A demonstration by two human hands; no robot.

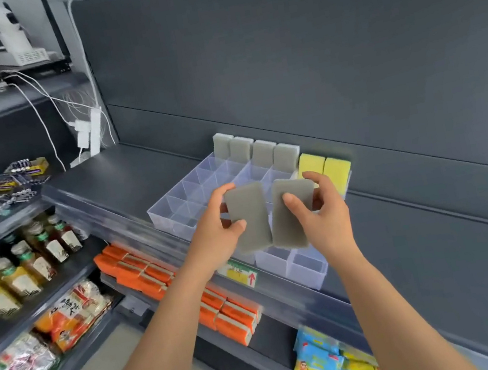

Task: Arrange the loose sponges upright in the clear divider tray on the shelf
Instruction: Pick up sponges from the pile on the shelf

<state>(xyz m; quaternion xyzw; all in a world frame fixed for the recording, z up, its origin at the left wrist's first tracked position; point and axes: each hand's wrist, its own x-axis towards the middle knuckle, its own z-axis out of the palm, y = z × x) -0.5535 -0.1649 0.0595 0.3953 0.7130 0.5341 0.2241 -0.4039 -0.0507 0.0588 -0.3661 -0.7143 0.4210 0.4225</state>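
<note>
Sponges show in two places around the clear divider tray (174, 203), which sits on the dark shelf (118, 176). Along the tray's back row, four upright grey sponges (258, 155) stand side by side. Just beside them, at the tray's back right corner, two yellow sponges (324, 168) also stand upright.

Over the front half of the tray, two more sponges are held in the air, apart from it. The left hand (217, 225) grasps the left grey sponge (249, 216), with the thumb on the near face and the fingers (224, 189) curled over its upper left corner. The right hand (324, 207) grasps the right grey sponge (290, 219), with the thumb pressed on its face and the other fingers wrapped round its far edge. The two held sponges hang close side by side, broad faces toward the camera. Each is tilted slightly, and their lower corners almost meet.

Below the tray's front edge, a price label (241, 274) with a red arrow is fixed to the shelf lip. Orange packs (140, 270) lie on the shelf beneath the tray. Blue packets (324, 362) lie lower still, toward the tray's right. Well to the left of the tray, bottles (23, 263) stand on neighbouring shelving. A white power strip (95, 132) with cables hangs behind the shelf, up and to the left of the tray.
</note>
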